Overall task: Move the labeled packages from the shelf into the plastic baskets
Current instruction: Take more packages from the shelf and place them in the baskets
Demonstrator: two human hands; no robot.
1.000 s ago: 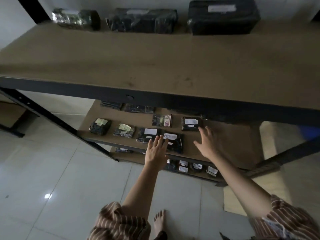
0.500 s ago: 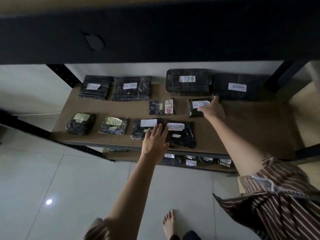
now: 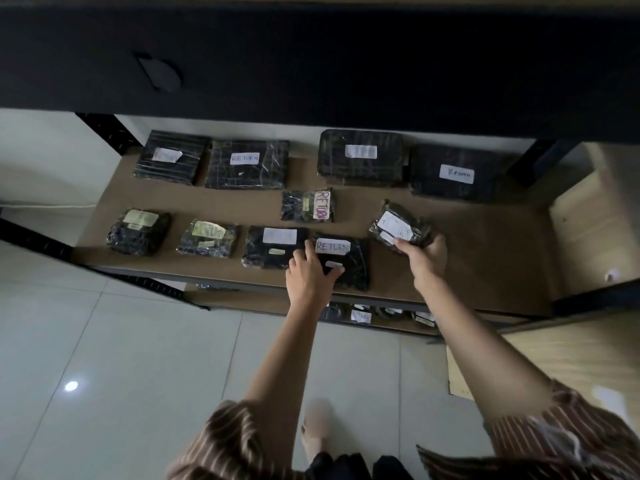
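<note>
My right hand [image 3: 425, 257] grips a small black package [image 3: 400, 227] with white labels, lifted and tilted above the brown shelf board [image 3: 460, 251]. My left hand [image 3: 310, 275] lies on the left edge of a black package labeled RETURN [image 3: 346, 263] at the shelf's front, thumb on a small label, fingers spread. Several more black labeled packages lie on the shelf: a front row at the left [image 3: 138, 232], a small one with a pink RETURN label [image 3: 307, 206], and larger ones along the back [image 3: 247, 164]. No plastic baskets are in view.
A dark upper shelf [image 3: 311, 57] overhangs the top of the view. A lower shelf [image 3: 360, 315] holds more small packages. Black metal frame posts stand at both sides. Pale floor tiles lie below, and a wooden panel [image 3: 588, 358] is at the right.
My right hand took hold of the small package at the middle right and lifted it toward me. My left hand moved forward onto the RETURN package. The camera dipped below the upper shelf.
</note>
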